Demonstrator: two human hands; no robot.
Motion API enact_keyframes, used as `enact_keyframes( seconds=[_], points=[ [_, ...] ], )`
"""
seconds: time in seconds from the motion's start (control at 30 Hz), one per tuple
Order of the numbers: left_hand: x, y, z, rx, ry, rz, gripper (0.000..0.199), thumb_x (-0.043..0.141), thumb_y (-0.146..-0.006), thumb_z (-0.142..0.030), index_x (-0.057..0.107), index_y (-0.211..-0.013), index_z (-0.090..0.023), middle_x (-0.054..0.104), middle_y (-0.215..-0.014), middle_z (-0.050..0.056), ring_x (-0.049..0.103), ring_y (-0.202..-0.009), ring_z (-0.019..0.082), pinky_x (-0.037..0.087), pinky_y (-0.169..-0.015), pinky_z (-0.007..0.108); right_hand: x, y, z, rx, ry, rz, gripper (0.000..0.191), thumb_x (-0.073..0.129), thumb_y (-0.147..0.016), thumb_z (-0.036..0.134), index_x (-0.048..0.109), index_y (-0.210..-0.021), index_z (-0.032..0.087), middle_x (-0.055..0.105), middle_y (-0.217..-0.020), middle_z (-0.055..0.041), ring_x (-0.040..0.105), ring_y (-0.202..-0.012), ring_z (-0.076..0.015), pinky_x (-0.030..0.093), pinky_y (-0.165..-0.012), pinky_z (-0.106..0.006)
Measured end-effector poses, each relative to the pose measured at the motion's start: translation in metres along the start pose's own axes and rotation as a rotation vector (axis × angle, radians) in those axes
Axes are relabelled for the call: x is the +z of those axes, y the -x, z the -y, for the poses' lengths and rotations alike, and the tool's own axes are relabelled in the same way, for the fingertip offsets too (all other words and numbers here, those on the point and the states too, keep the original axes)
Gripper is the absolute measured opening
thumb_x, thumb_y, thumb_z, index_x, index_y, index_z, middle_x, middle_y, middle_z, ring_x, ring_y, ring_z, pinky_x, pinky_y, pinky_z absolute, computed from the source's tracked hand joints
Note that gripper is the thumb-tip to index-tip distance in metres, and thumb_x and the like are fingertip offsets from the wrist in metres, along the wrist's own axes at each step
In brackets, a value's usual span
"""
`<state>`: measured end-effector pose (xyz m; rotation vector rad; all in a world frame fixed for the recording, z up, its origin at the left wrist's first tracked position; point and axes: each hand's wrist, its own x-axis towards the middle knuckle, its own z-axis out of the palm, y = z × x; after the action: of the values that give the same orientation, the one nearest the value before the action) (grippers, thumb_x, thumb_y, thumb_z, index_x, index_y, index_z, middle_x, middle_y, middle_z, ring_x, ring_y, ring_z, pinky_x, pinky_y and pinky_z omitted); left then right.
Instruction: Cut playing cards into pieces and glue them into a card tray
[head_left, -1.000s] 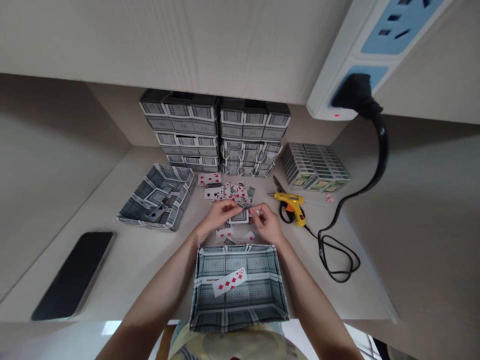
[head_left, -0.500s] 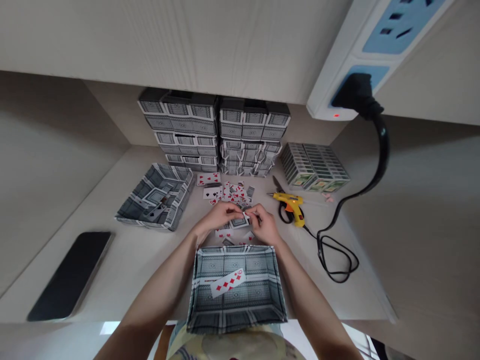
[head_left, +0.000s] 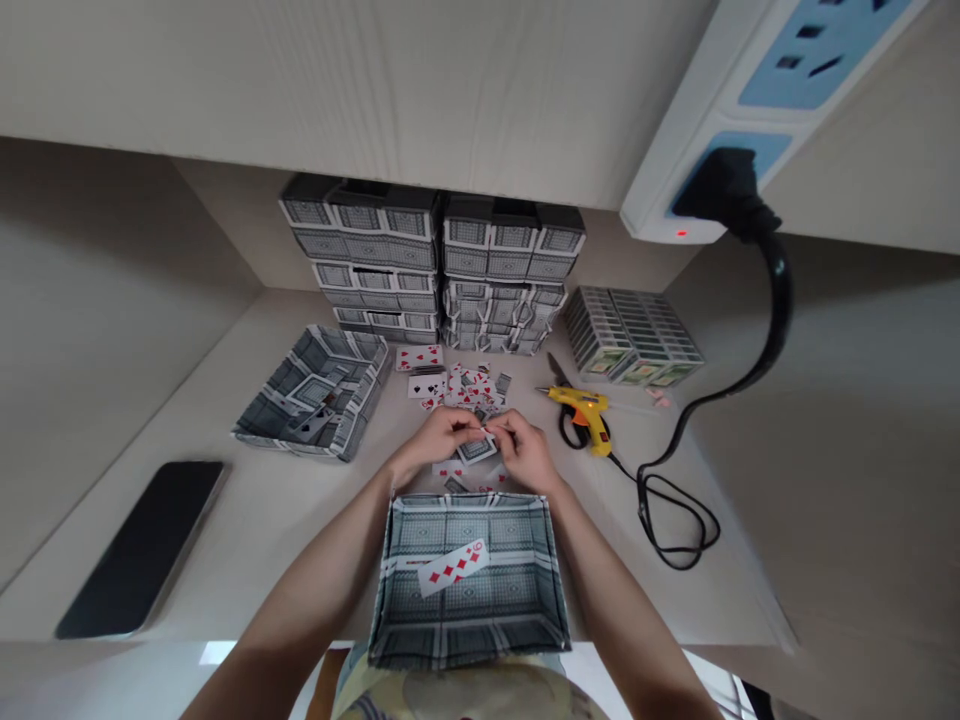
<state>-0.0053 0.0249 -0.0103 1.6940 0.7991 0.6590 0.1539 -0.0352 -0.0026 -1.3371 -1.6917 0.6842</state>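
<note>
My left hand [head_left: 442, 437] and my right hand [head_left: 523, 447] meet over the desk's middle, fingertips pinched on a small card piece [head_left: 488, 430] between them. Fingers partly cover it. Just below lies a card with a patterned back [head_left: 478, 449]. Loose playing cards [head_left: 471, 384] are spread beyond my hands. Between my forearms, at the desk's front edge, stands an open box made of cards [head_left: 469, 620], with a diamond card [head_left: 454, 568] lying inside.
Left are another open card box [head_left: 349, 425] holding cards and a black phone [head_left: 142, 550]. Stacked card boxes [head_left: 375, 255] stand behind. Right are a yellow glue gun [head_left: 585, 410], scissors [head_left: 574, 430], card packs [head_left: 637, 335] and a black cable [head_left: 679, 410]. A power strip [head_left: 705, 180] hangs above.
My hands stay close together with the small piece, their fingertips slightly shifted. The view has moved slightly.
</note>
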Motion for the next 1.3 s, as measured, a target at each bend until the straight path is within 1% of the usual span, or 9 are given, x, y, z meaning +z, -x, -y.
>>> enact_keyframes(
  seconds=[0.17, 0.27, 0.4, 0.6, 0.8, 0.93, 1.07, 1.17, 1.3],
  points=[
    [0.001, 0.002, -0.006, -0.011, 0.035, -0.135, 0.025, 0.059, -0.069, -0.036, 0.055, -0.059, -0.013, 0.05, -0.056, -0.003, 0.043, -0.055, 0.009, 0.034, -0.054, 0.02, -0.005, -0.001, 0.001, 0.068, -0.066, -0.142, 0.027, 0.044, -0.083, 0.038, 0.055, -0.099, 0.019, 0.057, -0.065, -0.0001, 0.053, -0.059, -0.0134, 0.043, -0.058, -0.024],
    [0.001, 0.001, -0.007, -0.037, 0.056, -0.173, 0.026, 0.058, -0.068, -0.035, 0.051, -0.056, -0.013, 0.044, -0.053, -0.004, 0.039, -0.051, 0.007, 0.031, -0.051, 0.019, -0.009, -0.001, -0.003, 0.112, -0.072, -0.202, 0.03, 0.038, -0.086, 0.04, 0.058, -0.091, 0.019, 0.053, -0.059, 0.001, 0.051, -0.056, -0.0129, 0.042, -0.057, -0.024],
    [0.0, -0.002, -0.005, -0.051, 0.069, -0.242, 0.024, 0.057, -0.068, -0.034, 0.049, -0.057, -0.014, 0.043, -0.053, -0.004, 0.037, -0.051, 0.007, 0.029, -0.05, 0.02, -0.011, 0.0, -0.009, 0.143, -0.066, -0.192, 0.035, 0.035, -0.087, 0.042, 0.059, -0.078, 0.018, 0.049, -0.051, 0.0027, 0.048, -0.05, -0.0115, 0.04, -0.054, -0.023],
    [-0.008, 0.001, -0.013, 0.003, 0.031, -0.442, 0.022, 0.055, -0.07, -0.032, 0.047, -0.058, -0.016, 0.041, -0.053, -0.004, 0.037, -0.051, 0.008, 0.029, -0.05, 0.021, -0.01, -0.001, -0.011, 0.129, 0.043, -0.15, 0.036, 0.038, -0.085, 0.045, 0.057, -0.069, 0.018, 0.048, -0.05, 0.0029, 0.044, -0.047, -0.0103, 0.035, -0.049, -0.021],
    [-0.029, 0.014, -0.038, 0.091, -0.15, -0.579, 0.021, 0.051, -0.075, -0.031, 0.045, -0.06, -0.017, 0.04, -0.054, -0.004, 0.036, -0.051, 0.008, 0.028, -0.049, 0.02, -0.009, 0.001, -0.015, 0.102, 0.086, -0.126, 0.035, 0.039, -0.085, 0.043, 0.057, -0.068, 0.018, 0.048, -0.052, 0.0025, 0.043, -0.048, -0.0105, 0.034, -0.048, -0.021],
    [-0.047, 0.02, -0.044, 0.123, -0.209, -0.673, 0.022, 0.05, -0.077, -0.031, 0.042, -0.061, -0.017, 0.036, -0.053, -0.005, 0.033, -0.049, 0.008, 0.027, -0.048, 0.02, -0.009, 0.002, -0.017, 0.099, 0.086, -0.117, 0.037, 0.039, -0.084, 0.045, 0.057, -0.067, 0.018, 0.047, -0.051, 0.0024, 0.042, -0.047, -0.0107, 0.033, -0.047, -0.021],
    [-0.057, 0.025, -0.049, 0.115, -0.277, -0.752, 0.022, 0.049, -0.077, -0.031, 0.042, -0.061, -0.017, 0.037, -0.052, -0.005, 0.034, -0.049, 0.008, 0.027, -0.047, 0.019, -0.009, 0.001, -0.019, 0.102, 0.083, -0.103, 0.038, 0.039, -0.084, 0.046, 0.057, -0.066, 0.018, 0.048, -0.05, 0.0023, 0.043, -0.047, -0.011, 0.034, -0.048, -0.021],
    [-0.068, 0.033, -0.059, 0.138, -0.359, -0.91, 0.021, 0.05, -0.077, -0.031, 0.045, -0.061, -0.017, 0.04, -0.054, -0.004, 0.037, -0.05, 0.008, 0.029, -0.048, 0.019, -0.011, 0.001, -0.019, 0.113, 0.09, -0.104, 0.036, 0.039, -0.083, 0.045, 0.057, -0.067, 0.018, 0.048, -0.05, 0.0025, 0.044, -0.046, -0.0112, 0.034, -0.047, -0.021],
    [-0.092, 0.049, -0.08, 0.117, -0.488, -1.164, 0.02, 0.051, -0.077, -0.035, 0.056, -0.071, -0.016, 0.045, -0.055, -0.004, 0.039, -0.049, 0.008, 0.031, -0.048, 0.019, -0.018, 0.0, -0.018, 0.116, 0.121, -0.148, 0.034, 0.04, -0.083, 0.043, 0.058, -0.067, 0.018, 0.049, -0.049, 0.0024, 0.044, -0.046, -0.0113, 0.034, -0.047, -0.022]
  ],
)
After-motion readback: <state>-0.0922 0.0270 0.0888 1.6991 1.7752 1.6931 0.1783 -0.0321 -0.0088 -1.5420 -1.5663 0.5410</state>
